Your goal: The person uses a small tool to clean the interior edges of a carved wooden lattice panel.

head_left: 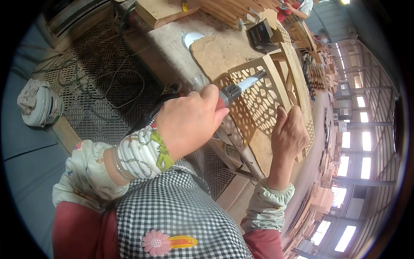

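My left hand (192, 116) is wrapped round the red body of a hand-held tool (233, 91), which has a dark collar and a narrow, pale flat bar pointing up and right. The bar lies over a wooden frame with a pierced lattice panel (262, 100), its tip close to the frame's inner edge. Whether it touches the wood I cannot tell. My right hand (290, 134) grips the near end of this frame, thumb up, fingers curled round the wood. The frame stands tilted on a brown board (213, 54), with patterned shadows below the lattice.
A small black box (260, 34) and wooden pieces (224, 11) lie on the workbench (168, 43). Left, a white bucket with a cloth (41, 105) stands near hoses on a slatted mat (92, 82). Stacked wood (317, 200) fills the right. Another person (297, 9) is at the far end.
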A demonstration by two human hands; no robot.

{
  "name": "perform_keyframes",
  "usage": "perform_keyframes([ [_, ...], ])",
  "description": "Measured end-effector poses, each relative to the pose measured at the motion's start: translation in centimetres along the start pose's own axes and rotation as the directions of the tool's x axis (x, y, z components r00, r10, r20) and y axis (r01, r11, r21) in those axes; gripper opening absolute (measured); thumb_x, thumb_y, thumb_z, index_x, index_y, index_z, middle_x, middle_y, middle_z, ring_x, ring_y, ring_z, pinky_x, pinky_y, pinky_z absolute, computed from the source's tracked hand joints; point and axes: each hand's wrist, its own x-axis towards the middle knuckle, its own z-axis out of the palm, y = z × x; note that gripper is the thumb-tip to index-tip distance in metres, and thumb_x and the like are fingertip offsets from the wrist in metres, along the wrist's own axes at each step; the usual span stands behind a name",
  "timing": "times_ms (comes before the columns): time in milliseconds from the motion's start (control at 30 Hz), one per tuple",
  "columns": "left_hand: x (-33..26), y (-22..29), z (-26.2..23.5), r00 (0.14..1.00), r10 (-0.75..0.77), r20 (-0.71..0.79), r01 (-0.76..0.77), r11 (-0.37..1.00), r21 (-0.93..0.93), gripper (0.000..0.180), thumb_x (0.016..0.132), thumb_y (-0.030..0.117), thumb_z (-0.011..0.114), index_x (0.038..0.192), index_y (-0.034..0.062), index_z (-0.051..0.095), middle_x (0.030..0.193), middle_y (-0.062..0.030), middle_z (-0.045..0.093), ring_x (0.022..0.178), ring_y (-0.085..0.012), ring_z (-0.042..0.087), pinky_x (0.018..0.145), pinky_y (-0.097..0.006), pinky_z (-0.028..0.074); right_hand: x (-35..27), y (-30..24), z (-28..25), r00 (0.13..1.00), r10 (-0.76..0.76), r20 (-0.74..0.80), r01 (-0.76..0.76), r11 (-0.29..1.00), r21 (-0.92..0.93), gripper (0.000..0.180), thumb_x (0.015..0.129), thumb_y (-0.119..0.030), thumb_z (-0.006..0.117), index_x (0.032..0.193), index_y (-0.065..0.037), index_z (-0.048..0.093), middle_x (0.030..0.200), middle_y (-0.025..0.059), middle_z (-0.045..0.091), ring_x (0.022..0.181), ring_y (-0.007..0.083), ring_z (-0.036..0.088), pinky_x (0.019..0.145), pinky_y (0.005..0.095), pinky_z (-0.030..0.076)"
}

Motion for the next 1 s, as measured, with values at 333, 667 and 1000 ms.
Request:
perform_keyframes([
  [333,1.4,0.2,1.2,0.998,0.027,-0.049,-0.021,0.995,0.102,0.039,0.100,0.039,0.068,0.103,0.0042,0.051,0.072,-0.0130,0.067,0.060,-0.0302,0.072,0.050,-0.038,0.058,-0.4,-0.6,-0.7,1.000,-0.001,0.004,0.001,1.000,-0.019,0.039,0.103,-0.040,0.066,0.085,-0.009,0.051,0.074,0.0107,0.055,0.063,0.0340,0.059,0.056,0.0424,0.044],
  [667,1.3,-0.5,0.9,1.000,0.020,-0.010,-0.019,0.998,0.058,0.039,0.101,0.039,0.067,0.103,0.0038,0.051,0.071,-0.0151,0.069,0.062,-0.0340,0.072,0.052,-0.042,0.059,-0.3,-0.1,-1.4,1.000,-0.002,0.012,0.002,1.000,0.004,0.039,0.104,-0.042,0.065,0.086,-0.009,0.053,0.070,0.0115,0.056,0.060,0.0337,0.058,0.054,0.0426,0.042],
  [1000,1.6,0.6,0.0,0.997,0.075,0.021,-0.076,0.997,0.031,0.039,0.099,0.038,0.070,0.102,0.0041,0.051,0.072,-0.0147,0.069,0.063,-0.0324,0.073,0.052,-0.040,0.060,-0.5,1.6,-1.0,1.000,0.028,0.011,-0.029,0.998,0.059,0.041,0.106,-0.041,0.062,0.084,-0.008,0.053,0.067,0.0130,0.053,0.055,0.0331,0.054,0.052,0.0425,0.039],
])
